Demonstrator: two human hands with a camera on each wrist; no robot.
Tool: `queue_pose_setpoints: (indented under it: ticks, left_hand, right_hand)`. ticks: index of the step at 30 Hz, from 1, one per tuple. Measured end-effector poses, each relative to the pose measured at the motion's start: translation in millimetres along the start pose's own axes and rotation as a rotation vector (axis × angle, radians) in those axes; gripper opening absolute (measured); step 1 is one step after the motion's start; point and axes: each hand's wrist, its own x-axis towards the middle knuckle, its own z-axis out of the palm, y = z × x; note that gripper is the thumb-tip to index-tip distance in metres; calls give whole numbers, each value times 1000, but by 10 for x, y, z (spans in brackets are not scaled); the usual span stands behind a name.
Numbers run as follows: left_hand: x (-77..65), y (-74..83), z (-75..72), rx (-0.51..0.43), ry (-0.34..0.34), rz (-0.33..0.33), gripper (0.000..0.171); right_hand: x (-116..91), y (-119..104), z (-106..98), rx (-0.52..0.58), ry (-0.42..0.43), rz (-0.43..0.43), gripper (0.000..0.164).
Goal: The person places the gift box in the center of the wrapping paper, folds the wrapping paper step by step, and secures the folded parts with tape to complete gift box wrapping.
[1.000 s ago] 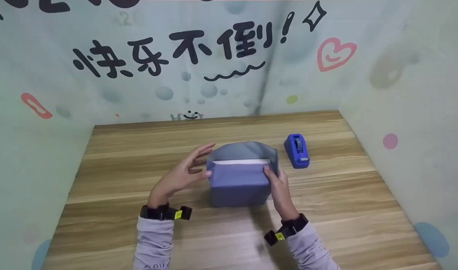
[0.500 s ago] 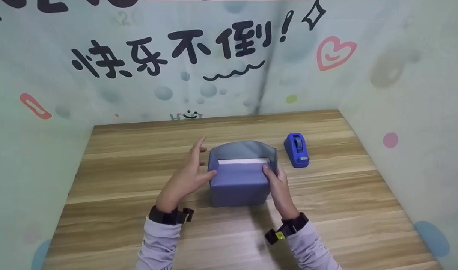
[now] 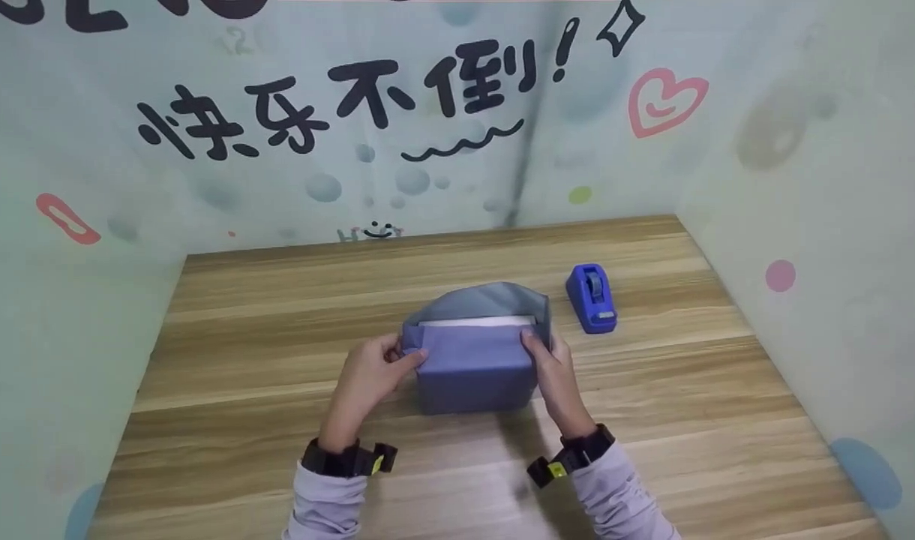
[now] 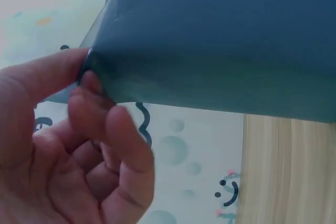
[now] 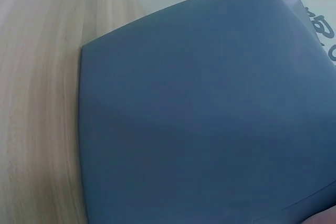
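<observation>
Since the blue paper (image 3: 487,301) looks thin and easily creased, the wrapped box (image 3: 472,390), left of the tape dispenser (image 3: 592,298), likely wants light handling at its sides, where the left hand (image 3: 362,381) pinches paper farthest from the dispenser and the right hand (image 3: 559,381) grips nearest it.

Blue tape dispenser (image 3: 592,301): on wooden tabletop (image 3: 262,315) | pale backdrop (image 3: 270,191) behind: black lettering (image 3: 376,105), pink heart (image 3: 661,112) at right

pale lilac sleeves (image 3: 327,496); black wristbands (image 3: 336,459)
</observation>
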Motion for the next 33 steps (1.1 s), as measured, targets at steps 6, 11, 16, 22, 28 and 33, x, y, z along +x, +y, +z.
queue_pose_setpoints:
  ticks: [6, 11, 16, 22, 28, 33]
  left_hand:
    - [25, -27, 62, -25, 59, 5, 33]
    - [31, 0, 98, -5, 176, 19, 36]
    - [22, 96, 230, 213, 356, 115, 30]
    - [21, 58, 396, 36, 293, 85, 29]
    - [85, -13, 505, -459, 61, -121, 59]
    - [105, 45, 535, -623, 87, -242, 54]
  right_hand:
    - [0, -11, 4, -3, 0, 3, 53]
    - [-10, -13, 3, -15, -14, -7, 57]
    - [1, -13, -16, -24, -27, -2, 58]
    - [-10, -14, -20, -48, -17, 1, 57]
    - [1, -31, -7, -47, -17, -19, 59]
    - [-7, -27, 24, -14, -26, -17, 55]
